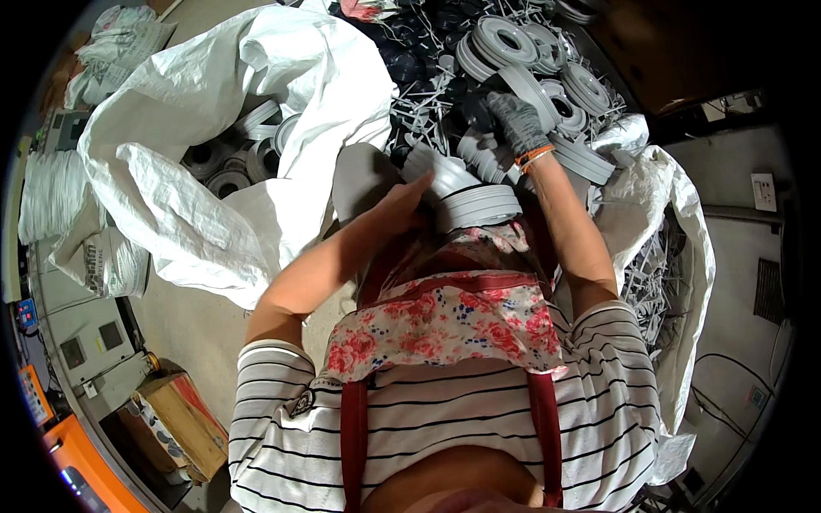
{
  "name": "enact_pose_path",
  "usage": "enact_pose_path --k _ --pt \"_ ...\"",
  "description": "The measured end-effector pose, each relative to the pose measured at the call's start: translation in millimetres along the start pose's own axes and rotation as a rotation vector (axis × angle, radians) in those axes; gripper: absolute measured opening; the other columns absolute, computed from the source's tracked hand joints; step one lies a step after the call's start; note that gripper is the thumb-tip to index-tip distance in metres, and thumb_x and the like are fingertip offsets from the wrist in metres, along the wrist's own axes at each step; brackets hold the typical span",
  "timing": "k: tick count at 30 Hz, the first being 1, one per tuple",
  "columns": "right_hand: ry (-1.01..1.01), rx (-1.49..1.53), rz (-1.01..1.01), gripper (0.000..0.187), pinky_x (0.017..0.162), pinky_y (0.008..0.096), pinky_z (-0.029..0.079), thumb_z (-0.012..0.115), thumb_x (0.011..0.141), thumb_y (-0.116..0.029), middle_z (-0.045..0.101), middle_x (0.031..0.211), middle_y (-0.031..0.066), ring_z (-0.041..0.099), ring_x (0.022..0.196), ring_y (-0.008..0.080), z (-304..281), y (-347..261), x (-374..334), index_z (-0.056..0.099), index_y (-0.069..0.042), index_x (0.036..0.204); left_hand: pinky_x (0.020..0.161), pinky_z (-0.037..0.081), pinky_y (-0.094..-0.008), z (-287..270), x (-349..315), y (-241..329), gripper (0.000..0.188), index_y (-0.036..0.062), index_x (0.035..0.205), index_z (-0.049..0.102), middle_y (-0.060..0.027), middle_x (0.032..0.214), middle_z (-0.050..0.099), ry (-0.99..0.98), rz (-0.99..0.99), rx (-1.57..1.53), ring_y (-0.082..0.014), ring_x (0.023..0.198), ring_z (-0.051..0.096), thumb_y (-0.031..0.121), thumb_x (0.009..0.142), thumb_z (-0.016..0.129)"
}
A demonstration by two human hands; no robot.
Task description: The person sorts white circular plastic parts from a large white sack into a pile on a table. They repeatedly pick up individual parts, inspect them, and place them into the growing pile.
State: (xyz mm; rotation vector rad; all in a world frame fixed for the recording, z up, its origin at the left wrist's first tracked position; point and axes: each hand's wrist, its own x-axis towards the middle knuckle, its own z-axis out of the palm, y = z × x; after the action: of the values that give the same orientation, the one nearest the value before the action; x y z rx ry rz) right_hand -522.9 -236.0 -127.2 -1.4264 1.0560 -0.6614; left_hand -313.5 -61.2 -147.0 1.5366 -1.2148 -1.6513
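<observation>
My bare left hand (pixel 404 205) is curled at the side of a pale grey ribbed plastic part (pixel 445 173), which is slightly blurred. Just below that part, a grey grooved plastic ring (pixel 479 208) rests at my lap, against the floral apron. My right hand (pixel 516 124), in a grey glove with an orange cuff, reaches into the heap of parts. Its dark fingertips lie beside a tilted grey ring (pixel 528 96) and over more ribbed grey parts (pixel 486 156). Whether those fingers grip anything is not clear.
A large open white woven sack (pixel 184 98) at the left contains grey rings (pixel 229 181). Stacked grey rings (pixel 505 43), thin grey scraps (pixel 419 115) and black pieces lie ahead. Another white sack (pixel 697 282) at the right contains grey scraps. A cardboard box (pixel 184 423) stands lower left.
</observation>
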Motion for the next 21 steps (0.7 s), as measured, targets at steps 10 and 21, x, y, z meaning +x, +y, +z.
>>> enact_pose_path --k 10,21 --pt "-0.016 -0.753 -0.586 0.027 0.078 0.0361 0.048 0.060 0.084 -0.025 0.065 0.092 0.0128 0.061 0.087 0.0274 -11.5 -1.6 -53.3 0.064 -0.003 0.101 0.078 0.048 -0.0308 23.0 -16.0 30.7 0.025 -0.0014 0.108 0.058 -0.0090 0.096 0.064 0.347 0.153 -0.603 -0.0190 0.085 0.061 0.010 0.086 0.062" --pt "0.025 -0.405 -0.625 0.014 0.067 0.0423 0.047 0.060 0.075 -0.011 0.057 0.079 0.0165 0.057 0.076 0.0374 60.9 -28.7 -76.0 0.057 -0.003 0.086 0.079 0.044 -0.0259 14.0 -28.1 27.3 0.020 0.0005 0.109 0.056 -0.0041 0.096 0.060 0.670 0.452 0.125 -0.0116 0.087 0.054 0.012 0.092 0.052"
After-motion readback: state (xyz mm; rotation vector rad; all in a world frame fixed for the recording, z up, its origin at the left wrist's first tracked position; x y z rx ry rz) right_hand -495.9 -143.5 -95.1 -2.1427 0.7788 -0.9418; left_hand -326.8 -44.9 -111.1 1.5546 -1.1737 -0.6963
